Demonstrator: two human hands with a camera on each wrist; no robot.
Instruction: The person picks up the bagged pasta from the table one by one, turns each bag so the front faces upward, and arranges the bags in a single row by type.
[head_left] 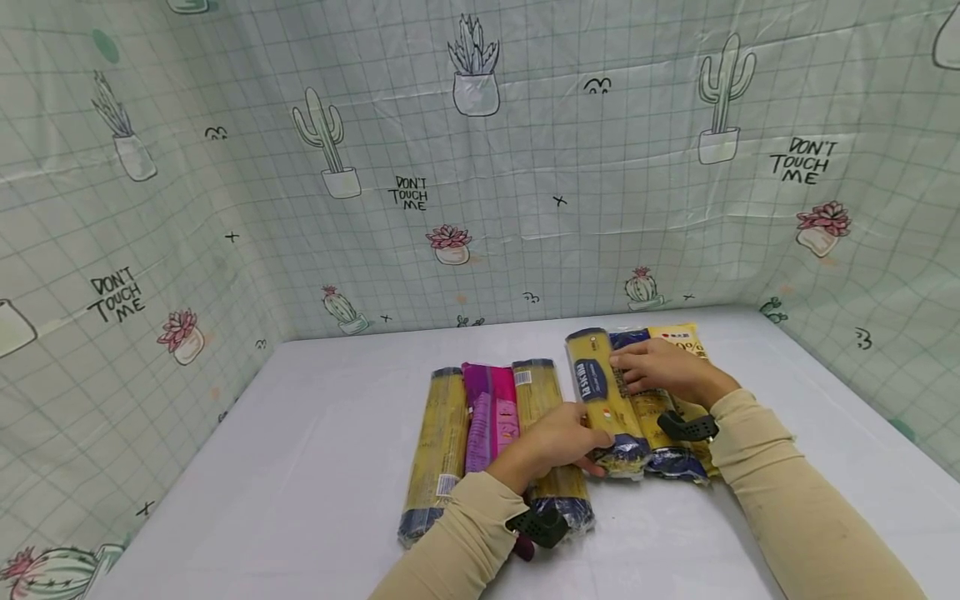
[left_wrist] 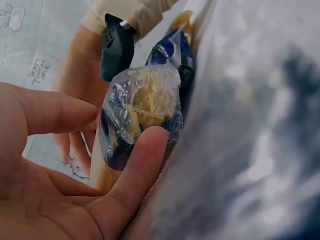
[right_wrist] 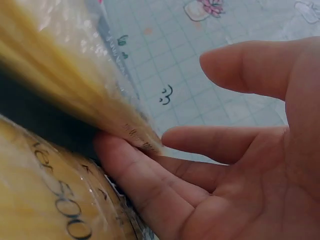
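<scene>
Item one: a long yellow plastic packet with navy ends and a navy label [head_left: 615, 417], at 4 o'clock from the centre of the head view. It lies lengthwise on the white surface [head_left: 322, 467], its far end towards 11 o'clock; yellow strands show through the clear film of its near end.

Left hand [head_left: 555, 437]: at 8 o'clock from item one, thumb and fingers parted only by the packet's near end, which they pinch.

Right hand [head_left: 663, 369]: at 2 o'clock from item one, thumb well apart, fingers extended and grasping nothing; the fingertips touch the packet's right edge, where it meets its neighbour.

Neighbours at 3 o'clock: a second yellow plastic packet with navy ends [head_left: 648, 412], partly beneath the right hand; beyond it, a yellow printed plastic bag [head_left: 684, 337], partly covered.

Row at 9 o'clock, outward: a yellow packet with a barcode near its far end [head_left: 538, 392], partly behind the left hand; a purple-and-magenta plastic packet [head_left: 487, 417]; a yellow packet with a barcode near its near end [head_left: 446, 433].

Worn: beige sleeves [head_left: 795, 500] and black wrist devices [head_left: 686, 427], one on each arm.

Backdrop at 12 o'clock: pale green-gridded sheeting [head_left: 525, 167], printed with potted cacti.
</scene>
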